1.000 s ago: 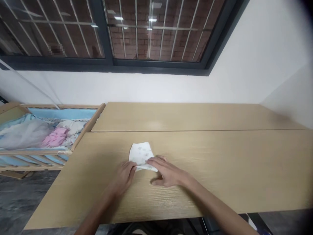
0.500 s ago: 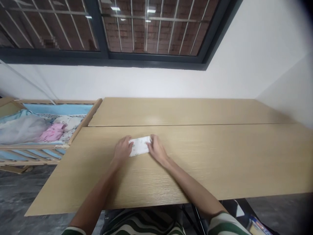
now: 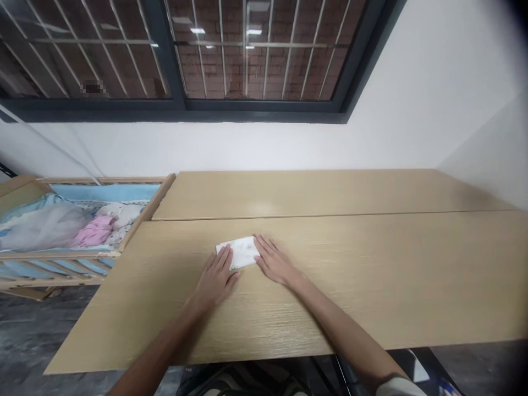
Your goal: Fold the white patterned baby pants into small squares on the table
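A small white folded piece, perhaps cloth, with faint printed marks [image 3: 244, 252] lies flat on the light wooden table [image 3: 371, 269]. My left hand [image 3: 216, 276] rests palm down with fingers stretched out, their tips over its left part. At its right edge lies my right hand [image 3: 275, 261], flat, fingers extended, the tips touching the edge and the table. Neither hand grips anything. Whether the piece is cloth or thick paper I cannot tell for sure.
To the left stands a wooden crib [image 3: 117, 254] with blue lining, holding a pink cloth [image 3: 95, 230] and pale bedding. A seam crosses the table behind my hands. Beyond are a white wall [image 3: 264, 146] and a dark-framed barred window [image 3: 264, 111].
My left hand has gone from holding the piece's left edge to lying flat over it. My right hand has flattened out at the right edge. The piece is slightly turned.
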`<state>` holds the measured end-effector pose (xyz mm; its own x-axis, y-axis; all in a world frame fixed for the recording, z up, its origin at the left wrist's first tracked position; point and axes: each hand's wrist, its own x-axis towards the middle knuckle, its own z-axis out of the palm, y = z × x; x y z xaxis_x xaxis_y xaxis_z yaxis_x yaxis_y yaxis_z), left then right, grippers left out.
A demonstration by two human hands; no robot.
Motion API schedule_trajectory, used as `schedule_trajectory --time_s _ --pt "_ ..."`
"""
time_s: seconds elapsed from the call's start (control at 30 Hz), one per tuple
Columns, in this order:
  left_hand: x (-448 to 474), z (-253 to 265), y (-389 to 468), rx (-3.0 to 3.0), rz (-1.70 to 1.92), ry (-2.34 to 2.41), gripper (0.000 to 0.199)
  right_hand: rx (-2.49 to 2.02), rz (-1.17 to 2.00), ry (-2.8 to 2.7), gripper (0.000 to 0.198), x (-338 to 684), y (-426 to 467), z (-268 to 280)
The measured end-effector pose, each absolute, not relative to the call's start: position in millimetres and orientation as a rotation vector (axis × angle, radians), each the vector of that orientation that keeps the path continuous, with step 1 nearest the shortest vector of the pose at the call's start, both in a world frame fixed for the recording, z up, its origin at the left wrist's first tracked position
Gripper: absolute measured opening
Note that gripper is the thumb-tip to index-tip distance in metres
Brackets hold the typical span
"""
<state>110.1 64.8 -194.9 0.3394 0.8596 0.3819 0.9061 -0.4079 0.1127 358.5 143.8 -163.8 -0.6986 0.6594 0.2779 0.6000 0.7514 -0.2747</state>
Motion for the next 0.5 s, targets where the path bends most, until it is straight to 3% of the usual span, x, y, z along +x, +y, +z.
schedule_trajectory --time_s 0.2,0.37,0.5 --pt "103.3 -175.4 107.0 -2.578 -0.822 -1.908 0.048 -0.799 0.334 -2.59 0.068 344.1 152.6 -157.6" --pt "97.1 -145.3 114.7 -2.512 -1.006 -2.023 0.025 -0.888 0.531 -2.326 0.036 336.2 170.7 -144.0" --pt "107.0 -129.0 101.5 -2.447 -1.205 -2.166 0.025 -0.908 0.835 -1.931 0.019 327.6 190.4 -120.1"
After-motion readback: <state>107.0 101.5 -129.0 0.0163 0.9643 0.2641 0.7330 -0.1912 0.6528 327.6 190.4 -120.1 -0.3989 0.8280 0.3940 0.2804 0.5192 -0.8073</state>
